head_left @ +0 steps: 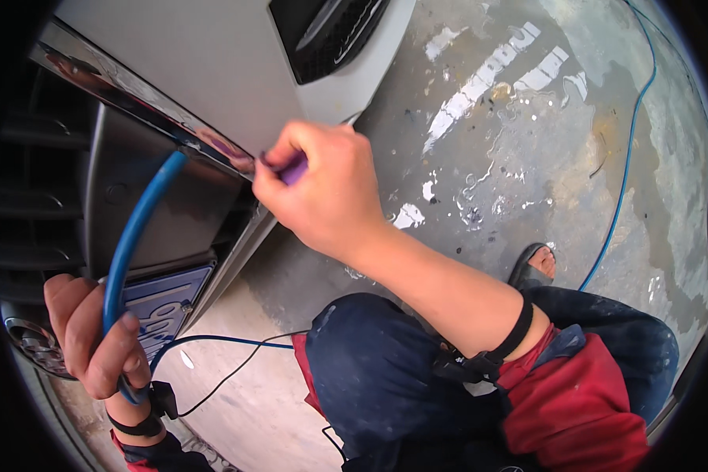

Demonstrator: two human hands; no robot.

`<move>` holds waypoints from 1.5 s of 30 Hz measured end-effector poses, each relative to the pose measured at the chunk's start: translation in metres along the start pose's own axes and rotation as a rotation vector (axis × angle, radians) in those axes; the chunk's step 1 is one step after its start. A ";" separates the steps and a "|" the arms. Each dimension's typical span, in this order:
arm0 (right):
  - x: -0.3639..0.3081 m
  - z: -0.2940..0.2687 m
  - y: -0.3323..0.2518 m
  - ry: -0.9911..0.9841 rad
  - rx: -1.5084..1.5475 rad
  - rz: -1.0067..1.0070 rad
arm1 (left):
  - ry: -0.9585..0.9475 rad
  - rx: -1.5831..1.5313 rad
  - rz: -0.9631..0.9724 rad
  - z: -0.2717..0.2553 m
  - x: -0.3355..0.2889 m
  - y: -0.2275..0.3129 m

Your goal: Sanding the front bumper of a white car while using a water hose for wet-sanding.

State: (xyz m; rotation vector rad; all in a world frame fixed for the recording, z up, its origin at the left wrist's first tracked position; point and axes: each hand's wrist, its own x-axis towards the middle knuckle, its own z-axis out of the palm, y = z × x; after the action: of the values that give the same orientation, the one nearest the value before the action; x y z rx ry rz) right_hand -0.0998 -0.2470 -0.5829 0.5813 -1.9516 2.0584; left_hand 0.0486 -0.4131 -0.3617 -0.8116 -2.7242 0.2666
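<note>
My left hand [82,338] is closed around a blue hose [128,240] at the lower left. The hose arcs upward, and its free end is close to the shiny trim strip [145,98] on a car's front. My right hand [330,185] pinches a small purple piece [293,168], mostly hidden by the fingers, so I cannot tell if it is cloth or sponge. Its fingertips are at the lower right end of the trim strip, below the pale bumper panel [204,63]. No water stream can be made out at the hose end.
Dark grille slats [43,193] and a blue licence plate [165,303] are beside my left hand. A black fog-lamp insert [326,39] sits in the bumper. Wet, reflective concrete floor [480,165] stretches to the right, crossed by another blue hose [628,169]. My knees are bent below.
</note>
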 end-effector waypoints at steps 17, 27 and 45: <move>-0.009 -0.008 0.016 -0.370 0.202 0.597 | 0.046 0.037 -0.037 0.002 0.002 0.003; 0.061 -0.043 0.009 -0.410 -0.037 0.339 | -0.008 0.068 0.013 -0.005 -0.012 -0.005; 0.022 -0.045 0.052 -0.514 0.557 0.646 | -0.054 0.109 0.051 -0.010 -0.018 -0.013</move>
State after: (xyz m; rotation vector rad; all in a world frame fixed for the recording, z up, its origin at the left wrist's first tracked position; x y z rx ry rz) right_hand -0.1475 -0.2079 -0.6211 0.7039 -1.9830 3.1787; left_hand 0.0596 -0.4329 -0.3528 -0.8552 -2.7143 0.4502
